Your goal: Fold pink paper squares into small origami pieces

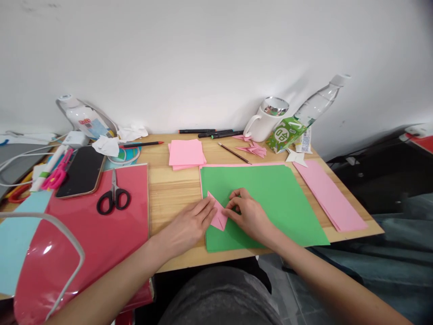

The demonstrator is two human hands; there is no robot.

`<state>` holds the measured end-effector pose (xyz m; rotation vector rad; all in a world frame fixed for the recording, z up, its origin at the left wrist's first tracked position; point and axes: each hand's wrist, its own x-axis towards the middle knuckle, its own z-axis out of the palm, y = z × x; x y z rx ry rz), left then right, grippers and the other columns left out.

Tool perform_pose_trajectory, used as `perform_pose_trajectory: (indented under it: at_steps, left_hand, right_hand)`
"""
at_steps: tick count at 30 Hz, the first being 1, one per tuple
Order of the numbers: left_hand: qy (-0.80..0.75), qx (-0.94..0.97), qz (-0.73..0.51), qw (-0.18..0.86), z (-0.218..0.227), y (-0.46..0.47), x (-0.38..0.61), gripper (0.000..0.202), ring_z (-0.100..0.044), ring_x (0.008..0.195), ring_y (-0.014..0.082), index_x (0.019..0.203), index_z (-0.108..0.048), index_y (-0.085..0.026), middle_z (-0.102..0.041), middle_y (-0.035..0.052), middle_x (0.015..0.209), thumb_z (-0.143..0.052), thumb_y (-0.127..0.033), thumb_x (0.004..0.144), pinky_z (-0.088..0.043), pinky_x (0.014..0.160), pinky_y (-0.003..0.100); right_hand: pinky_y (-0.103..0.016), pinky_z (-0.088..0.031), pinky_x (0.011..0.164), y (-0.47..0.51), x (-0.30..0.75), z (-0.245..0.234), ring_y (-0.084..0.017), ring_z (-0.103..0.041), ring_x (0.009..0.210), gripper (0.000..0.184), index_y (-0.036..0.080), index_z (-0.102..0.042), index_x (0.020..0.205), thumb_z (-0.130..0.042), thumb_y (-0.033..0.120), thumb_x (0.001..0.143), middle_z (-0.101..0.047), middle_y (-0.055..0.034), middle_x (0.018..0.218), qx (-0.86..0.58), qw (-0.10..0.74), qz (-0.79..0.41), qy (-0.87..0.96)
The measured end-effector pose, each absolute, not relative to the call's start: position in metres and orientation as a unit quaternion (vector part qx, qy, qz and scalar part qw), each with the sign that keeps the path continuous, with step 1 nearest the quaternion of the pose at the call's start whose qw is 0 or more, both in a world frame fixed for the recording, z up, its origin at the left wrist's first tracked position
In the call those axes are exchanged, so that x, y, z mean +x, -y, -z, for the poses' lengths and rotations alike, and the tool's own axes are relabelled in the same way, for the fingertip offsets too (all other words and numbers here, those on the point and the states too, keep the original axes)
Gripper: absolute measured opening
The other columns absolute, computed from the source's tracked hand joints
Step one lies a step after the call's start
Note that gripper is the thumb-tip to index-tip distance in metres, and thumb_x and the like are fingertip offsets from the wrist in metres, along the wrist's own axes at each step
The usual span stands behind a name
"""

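Note:
A small folded piece of pink paper [219,218] lies on the left part of a green sheet stack [270,198]. My left hand [191,223] rests flat with its fingers stretched over the paper's left side, pressing it down. From the right, my right hand [248,212] pinches the paper's right corner between thumb and index finger, its other fingers curled. The paper has pointed corners and a crease or slit near its lower tip. Part of it is hidden under my left fingers.
Pink square sheets [186,152] lie behind my left hand, near a pencil [234,153]. Scissors [114,196] and a phone [81,171] sit on the left over a red folder [135,225]. A white mug [262,124], green carton [284,135] and bottle [320,104] stand back right.

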<state>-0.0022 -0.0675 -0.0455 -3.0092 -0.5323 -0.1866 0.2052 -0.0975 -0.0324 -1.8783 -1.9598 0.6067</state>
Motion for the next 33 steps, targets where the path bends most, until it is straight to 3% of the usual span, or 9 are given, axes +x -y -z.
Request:
perform_pose_trajectory:
  at_steps: [4, 10, 13, 17, 20, 27, 33]
  left_hand:
    - [0.167, -0.983, 0.053, 0.046, 0.042, 0.067, -0.003, 0.046, -0.034, 0.135, 0.0266, 0.133, -0.043, 0.0, -0.046, 0.0198, 0.139, -0.041, -0.01, 0.087, -0.031, 0.109, 0.038]
    - [0.164, -0.985, 0.043, 0.012, 0.039, 0.067, -0.004, 0.049, -0.029, 0.137, 0.0268, 0.136, -0.04, -0.009, -0.045, 0.0205, 0.139, -0.046, -0.015, 0.088, -0.032, 0.107, 0.041]
    - [0.16, -0.987, 0.036, -0.001, 0.036, 0.066, -0.003, 0.05, -0.03, 0.137, 0.0287, 0.136, -0.041, -0.016, -0.044, 0.0195, 0.14, -0.052, -0.016, 0.087, -0.034, 0.105, 0.042]
    - [0.155, -0.987, 0.03, -0.003, 0.034, 0.067, -0.002, 0.051, -0.032, 0.135, 0.0326, 0.134, -0.045, -0.016, -0.045, 0.0221, 0.138, -0.056, -0.017, 0.085, -0.035, 0.104, 0.044]
    - [0.161, -0.987, 0.022, -0.005, 0.034, 0.068, -0.002, 0.051, -0.032, 0.135, 0.0332, 0.135, -0.044, -0.017, -0.046, 0.0217, 0.138, -0.056, -0.018, 0.085, -0.035, 0.104, 0.044]
    - [0.18, -0.983, 0.02, -0.03, 0.03, 0.07, -0.002, 0.05, -0.032, 0.135, 0.0322, 0.135, -0.042, -0.019, -0.039, 0.0194, 0.143, -0.053, -0.015, 0.087, -0.038, 0.103, 0.043]
    - [0.173, -0.984, 0.025, -0.039, 0.026, 0.069, -0.001, 0.046, -0.035, 0.134, 0.0287, 0.134, -0.045, -0.02, -0.053, 0.0131, 0.13, -0.048, -0.012, 0.088, -0.036, 0.105, 0.042]
  right_hand:
    - [-0.029, -0.051, 0.063, 0.097, 0.207, 0.034, -0.012, -0.06, 0.064, 0.012, 0.016, -0.063, 0.072, -0.058, 0.018, 0.082, -0.055, -0.0071, 0.098, -0.656, 0.168, -0.22, 0.702]
    - [-0.029, -0.051, 0.068, 0.096, 0.209, 0.034, -0.015, -0.062, 0.075, 0.013, 0.016, -0.059, 0.072, -0.055, 0.015, 0.084, -0.055, -0.0075, 0.097, -0.637, 0.162, -0.216, 0.722]
    - [-0.028, -0.05, 0.067, 0.097, 0.208, 0.034, -0.015, -0.062, 0.073, 0.013, 0.017, -0.058, 0.072, -0.054, 0.015, 0.084, -0.055, -0.0074, 0.096, -0.639, 0.159, -0.21, 0.723]
    - [-0.028, -0.049, 0.061, 0.1, 0.206, 0.035, -0.014, -0.059, 0.064, 0.002, 0.016, -0.058, 0.083, -0.056, 0.017, 0.084, -0.055, -0.0069, 0.094, -0.653, 0.171, -0.198, 0.711]
    - [-0.027, -0.048, 0.06, 0.102, 0.206, 0.035, -0.013, -0.057, 0.061, 0.013, 0.017, -0.057, 0.097, -0.057, 0.018, 0.084, -0.056, -0.0066, 0.094, -0.65, 0.185, -0.189, 0.712]
    - [-0.026, -0.048, 0.063, 0.098, 0.21, 0.035, -0.01, -0.056, 0.059, 0.02, 0.024, -0.064, 0.105, -0.055, 0.02, 0.087, -0.056, -0.0049, 0.099, -0.623, 0.188, -0.218, 0.727]
    - [-0.023, -0.048, 0.064, 0.101, 0.212, 0.042, -0.012, -0.061, 0.069, 0.03, 0.028, -0.066, 0.113, -0.053, 0.018, 0.088, -0.058, -0.0034, 0.095, -0.597, 0.211, -0.192, 0.75]
